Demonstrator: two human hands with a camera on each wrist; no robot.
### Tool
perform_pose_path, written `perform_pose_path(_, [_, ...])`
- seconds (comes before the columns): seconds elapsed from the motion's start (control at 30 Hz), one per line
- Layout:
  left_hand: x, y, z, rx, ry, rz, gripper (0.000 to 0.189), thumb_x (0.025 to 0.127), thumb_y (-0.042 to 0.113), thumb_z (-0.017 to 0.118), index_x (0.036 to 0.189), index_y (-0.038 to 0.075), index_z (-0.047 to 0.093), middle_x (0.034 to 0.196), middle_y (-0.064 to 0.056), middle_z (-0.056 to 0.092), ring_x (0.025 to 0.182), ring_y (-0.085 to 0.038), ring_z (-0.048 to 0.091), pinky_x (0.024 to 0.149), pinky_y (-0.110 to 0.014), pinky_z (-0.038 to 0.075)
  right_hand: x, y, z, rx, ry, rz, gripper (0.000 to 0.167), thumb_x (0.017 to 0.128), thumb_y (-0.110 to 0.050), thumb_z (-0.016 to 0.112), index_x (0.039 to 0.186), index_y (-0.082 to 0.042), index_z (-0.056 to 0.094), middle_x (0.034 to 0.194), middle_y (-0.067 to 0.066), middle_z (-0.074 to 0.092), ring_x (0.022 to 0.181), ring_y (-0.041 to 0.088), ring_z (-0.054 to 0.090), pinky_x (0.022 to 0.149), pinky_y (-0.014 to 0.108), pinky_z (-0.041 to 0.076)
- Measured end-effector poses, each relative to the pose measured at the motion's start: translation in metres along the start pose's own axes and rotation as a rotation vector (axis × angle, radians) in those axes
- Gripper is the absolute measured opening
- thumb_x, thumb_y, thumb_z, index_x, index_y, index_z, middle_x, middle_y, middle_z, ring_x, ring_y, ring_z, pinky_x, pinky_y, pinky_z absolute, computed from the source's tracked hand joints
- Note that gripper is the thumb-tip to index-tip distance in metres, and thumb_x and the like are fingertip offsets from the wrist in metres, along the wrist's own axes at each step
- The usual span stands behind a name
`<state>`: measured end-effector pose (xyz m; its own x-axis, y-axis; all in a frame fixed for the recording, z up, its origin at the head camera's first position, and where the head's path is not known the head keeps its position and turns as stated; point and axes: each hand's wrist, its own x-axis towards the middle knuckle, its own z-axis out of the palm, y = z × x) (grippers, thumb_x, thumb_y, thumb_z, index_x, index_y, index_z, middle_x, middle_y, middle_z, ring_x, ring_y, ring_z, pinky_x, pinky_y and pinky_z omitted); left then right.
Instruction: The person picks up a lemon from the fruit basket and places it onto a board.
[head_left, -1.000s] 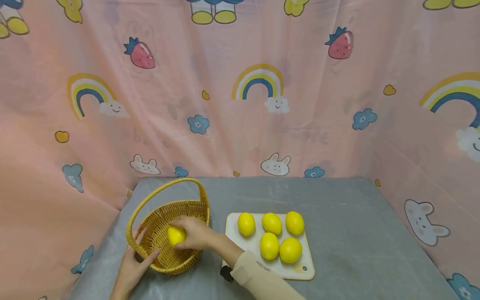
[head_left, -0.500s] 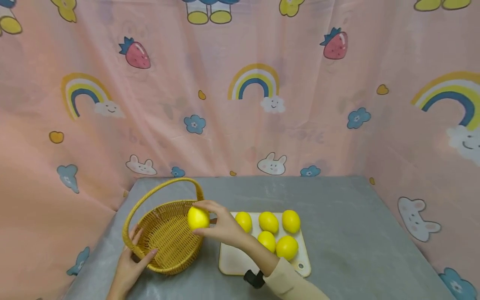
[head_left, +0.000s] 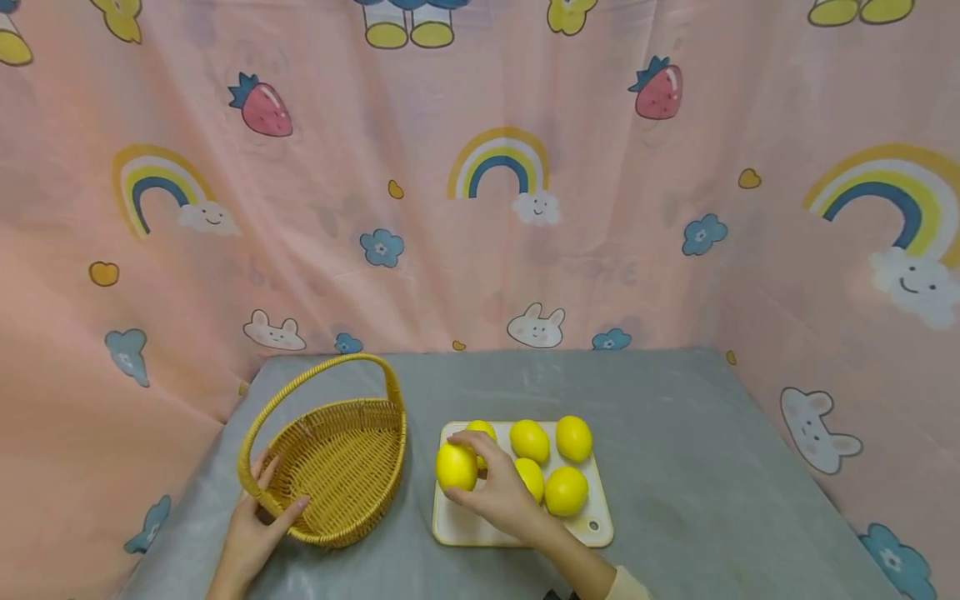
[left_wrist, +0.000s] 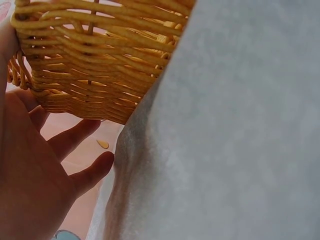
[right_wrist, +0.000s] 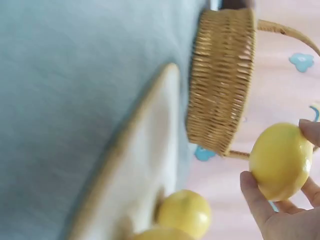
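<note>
A yellow lemon (head_left: 456, 467) is pinched between the thumb and fingers of my right hand (head_left: 504, 497), held over the left part of a white cutting board (head_left: 480, 530). In the right wrist view the held lemon (right_wrist: 281, 161) shows raised above the board's surface. Several more lemons (head_left: 567, 491) rest on the board, two of them partly hidden behind my right hand. To the left stands a round wicker basket (head_left: 345, 475) with an arched handle and nothing inside. My left hand (head_left: 251, 529) grips its near-left rim, thumb over the inside and fingers along the outer wall (left_wrist: 95, 65).
A grey cloth (head_left: 675, 467) covers the table. Behind it and at both sides hangs a pink curtain (head_left: 420, 300) printed with rainbows, strawberries and rabbits. The basket's handle (head_left: 315, 371) arches high over its opening. A narrow gap separates basket and board.
My right hand has lifted the lemon out of the basket and carried it right, over the board. My left hand stays on the basket rim. The head view has turned slightly right.
</note>
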<state>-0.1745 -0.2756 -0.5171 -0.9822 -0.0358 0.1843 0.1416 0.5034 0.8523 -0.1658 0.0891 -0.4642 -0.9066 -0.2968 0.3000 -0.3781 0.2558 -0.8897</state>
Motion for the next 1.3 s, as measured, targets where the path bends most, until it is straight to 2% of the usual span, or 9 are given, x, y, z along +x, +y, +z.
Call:
perform_pose_path(0.17, [-0.001, 0.001, 0.001, 0.004, -0.006, -0.008, 0.081, 0.091, 0.022, 0.074, 0.156, 0.002, 0.029, 0.166, -0.016, 0.006, 0.147, -0.049, 0.003, 0.104, -0.078, 0.014, -0.014, 0.013, 0.007, -0.136, -0.009, -0.038, 0.057, 0.079, 0.000, 0.079, 0.132, -0.004, 0.058, 0.132, 0.010, 0.054, 0.117, 0.031, 0.055, 0.087, 0.034, 0.053])
perform_pose_path(0.3, [-0.001, 0.002, 0.001, 0.006, -0.009, -0.015, 0.081, 0.091, 0.023, 0.074, 0.156, 0.003, 0.029, 0.166, -0.015, 0.006, 0.147, -0.049, 0.003, 0.105, -0.077, 0.015, -0.020, 0.017, 0.009, -0.257, -0.004, -0.039, 0.057, 0.077, -0.001, 0.079, 0.131, -0.005, 0.061, 0.134, 0.013, 0.054, 0.118, 0.030, 0.056, 0.096, 0.039, 0.050])
perform_pose_path(0.4, [-0.001, 0.002, 0.000, 0.000, -0.010, -0.022, 0.081, 0.092, 0.023, 0.074, 0.156, 0.003, 0.029, 0.166, -0.015, 0.005, 0.147, -0.049, 0.003, 0.104, -0.077, 0.017, -0.022, 0.018, 0.010, -0.309, 0.001, -0.033, 0.056, 0.076, -0.001, 0.080, 0.129, -0.005, 0.063, 0.132, 0.015, 0.054, 0.115, 0.031, 0.058, 0.097, 0.044, 0.049])
perform_pose_path(0.67, [-0.001, 0.003, 0.000, 0.014, -0.024, -0.058, 0.083, 0.093, 0.028, 0.073, 0.157, 0.004, 0.025, 0.166, -0.013, 0.003, 0.147, -0.048, 0.002, 0.104, -0.076, 0.018, -0.027, 0.021, 0.016, -0.459, 0.012, -0.078, 0.056, 0.072, 0.000, 0.083, 0.125, -0.003, 0.065, 0.129, 0.018, 0.055, 0.110, 0.032, 0.059, 0.094, 0.044, 0.051])
perform_pose_path(0.93, [-0.002, 0.003, 0.000, 0.001, -0.011, -0.061, 0.085, 0.092, 0.027, 0.074, 0.158, 0.006, 0.025, 0.167, -0.012, 0.004, 0.148, -0.046, 0.004, 0.105, -0.074, 0.021, -0.030, 0.019, 0.020, -0.608, 0.059, -0.087, 0.058, 0.071, -0.001, 0.086, 0.124, -0.007, 0.066, 0.128, 0.015, 0.054, 0.107, 0.032, 0.059, 0.089, 0.044, 0.053])
perform_pose_path(1.07, [-0.002, 0.003, 0.000, -0.005, -0.007, -0.050, 0.084, 0.092, 0.026, 0.074, 0.158, 0.005, 0.025, 0.166, -0.012, 0.005, 0.148, -0.046, 0.003, 0.106, -0.074, 0.019, -0.031, 0.018, 0.021, -0.659, 0.054, -0.069, 0.057, 0.071, -0.004, 0.088, 0.123, -0.008, 0.065, 0.127, 0.015, 0.054, 0.102, 0.031, 0.061, 0.085, 0.042, 0.053])
perform_pose_path(1.3, [-0.001, 0.005, 0.002, -0.005, -0.011, -0.041, 0.084, 0.092, 0.025, 0.074, 0.157, 0.002, 0.026, 0.166, -0.014, 0.005, 0.148, -0.046, 0.002, 0.106, -0.074, 0.018, -0.032, 0.016, 0.018, -0.704, -0.004, -0.016, 0.056, 0.073, -0.012, 0.088, 0.123, -0.006, 0.064, 0.123, 0.018, 0.051, 0.090, 0.028, 0.062, 0.075, 0.038, 0.054])
